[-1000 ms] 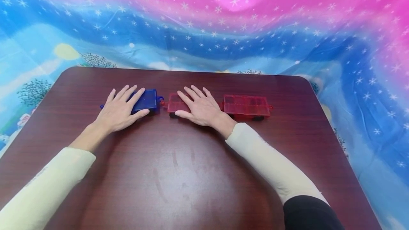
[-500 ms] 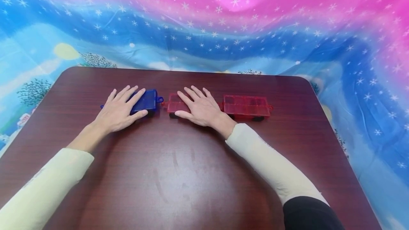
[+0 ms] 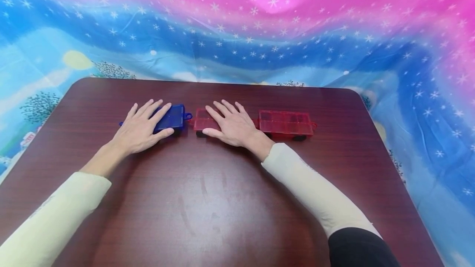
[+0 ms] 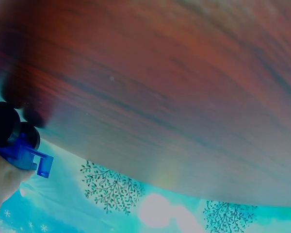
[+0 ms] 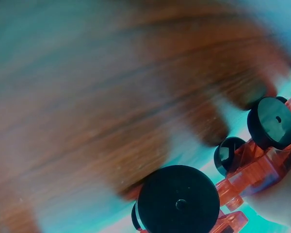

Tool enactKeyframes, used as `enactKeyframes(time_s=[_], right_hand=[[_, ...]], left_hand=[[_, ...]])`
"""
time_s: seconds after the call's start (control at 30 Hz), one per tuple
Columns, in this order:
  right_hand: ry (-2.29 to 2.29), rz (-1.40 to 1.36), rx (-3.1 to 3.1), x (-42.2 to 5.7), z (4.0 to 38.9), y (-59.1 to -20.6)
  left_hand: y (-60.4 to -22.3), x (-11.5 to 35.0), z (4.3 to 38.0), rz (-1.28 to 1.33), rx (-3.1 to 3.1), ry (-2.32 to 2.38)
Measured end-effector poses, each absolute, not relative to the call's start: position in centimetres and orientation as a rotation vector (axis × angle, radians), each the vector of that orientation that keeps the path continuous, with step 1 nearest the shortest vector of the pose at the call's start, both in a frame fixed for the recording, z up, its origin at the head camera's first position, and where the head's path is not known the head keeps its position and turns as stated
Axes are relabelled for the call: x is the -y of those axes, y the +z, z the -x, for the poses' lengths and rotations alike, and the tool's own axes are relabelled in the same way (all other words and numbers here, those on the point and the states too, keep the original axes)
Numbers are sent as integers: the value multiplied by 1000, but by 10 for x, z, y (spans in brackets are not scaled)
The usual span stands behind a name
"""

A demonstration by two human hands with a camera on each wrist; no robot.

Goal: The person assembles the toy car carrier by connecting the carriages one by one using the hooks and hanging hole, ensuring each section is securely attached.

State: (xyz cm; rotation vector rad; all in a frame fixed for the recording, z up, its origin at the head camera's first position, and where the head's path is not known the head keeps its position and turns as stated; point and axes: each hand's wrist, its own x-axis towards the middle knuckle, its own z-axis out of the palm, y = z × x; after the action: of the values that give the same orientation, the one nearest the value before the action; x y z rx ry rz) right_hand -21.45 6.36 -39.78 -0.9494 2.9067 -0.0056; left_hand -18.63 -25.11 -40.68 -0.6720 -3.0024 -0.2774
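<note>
My left hand (image 3: 139, 129) rests with spread fingers over a blue toy car (image 3: 176, 116), covering its left part. In the left wrist view its black wheels (image 4: 4, 124) and a blue hitch loop (image 4: 44, 165) show beside the hand. My right hand (image 3: 235, 127) lies with spread fingers on a see-through red toy car (image 3: 202, 122). Behind it stands a second red car (image 3: 285, 122), coupled to the first in the right wrist view by a red link (image 5: 233, 187). The blue car's right loop (image 3: 188, 116) is beside the first red car's hitch; whether they are hooked, I cannot tell.
The cars stand in a row near the far side of a dark wooden table (image 3: 222, 201) with rounded corners. A printed pink and blue cloth (image 3: 237, 32) hangs behind it and along its sides.
My left hand and the blue car under it have shifted slightly right, towards the red car. My right hand and the red cars have barely moved.
</note>
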Motion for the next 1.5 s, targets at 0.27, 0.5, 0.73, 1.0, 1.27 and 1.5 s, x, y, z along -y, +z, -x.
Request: enactKeyframes(time_s=[0.27,0.5,0.73,1.0,1.27,1.5], right_hand=[[-2,948,-2911,-63,215,-398],[7,948,-2912,-63,214,-396],[28,947,-2913,-65,216,-396],[14,944,-2909,-66,216,-395],[4,947,-2910,-66,216,-396],[-6,945,-2908,-66,214,-396]], left_hand=[[-407,249,186,666,2994,-278],[-407,248,187,676,2989,-274],[-405,249,187,684,2985,-279],[-404,250,186,691,2991,-275],[-405,251,187,698,2983,-274],[-406,251,186,707,2986,-274]])
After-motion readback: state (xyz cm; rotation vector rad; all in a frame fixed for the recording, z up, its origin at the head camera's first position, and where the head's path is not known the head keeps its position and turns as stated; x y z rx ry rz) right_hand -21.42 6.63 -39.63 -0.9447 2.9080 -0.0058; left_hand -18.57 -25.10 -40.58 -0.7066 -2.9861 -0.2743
